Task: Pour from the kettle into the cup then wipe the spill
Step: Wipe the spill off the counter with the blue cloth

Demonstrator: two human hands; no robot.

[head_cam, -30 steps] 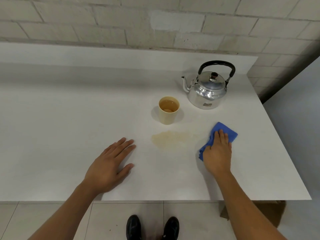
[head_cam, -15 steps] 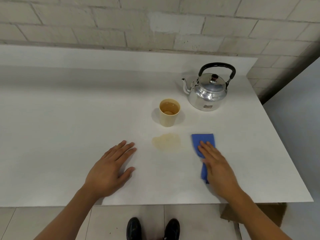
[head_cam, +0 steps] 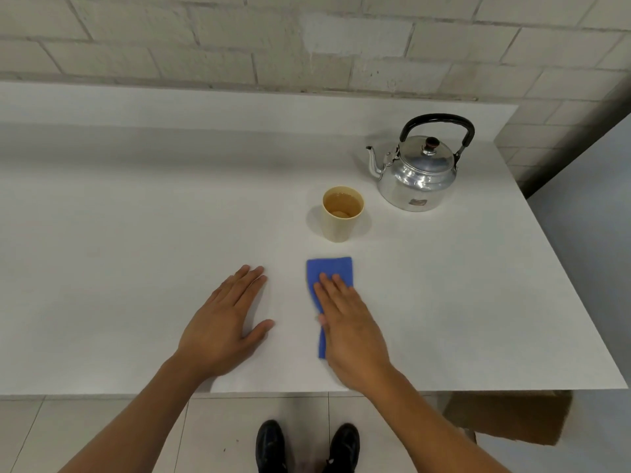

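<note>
Right hand [head_cam: 351, 331] flat, fingers extended, pressing blue cloth [head_cam: 329, 273] onto white table [head_cam: 136, 233]; not pinching it. Cloth just in front of cup [head_cam: 342, 213], apart from it. Left hand [head_cam: 225, 327] spread palm-down on bare table just left of cloth, holding nothing. No spill visible; presumably hidden under cloth.

Aluminium kettle [head_cam: 418, 174] upright behind and right of cup, spout toward cup, black handle raised, lid on. Cup upright, filled near brim with amber liquid.

Risks, as judged:
- Forward wipe stroke could strike cup; near-full level, likely to slop or tip, making fresh spill.
- Flat-palm hold, no grip: cloth could bunch or slide from under hand, smearing liquid rather than lifting it.
- Sideways stroke could spread liquid toward left hand.

Count: kettle 1, cup 1, cloth 1, hands 2, shoes below table edge 2.
</note>
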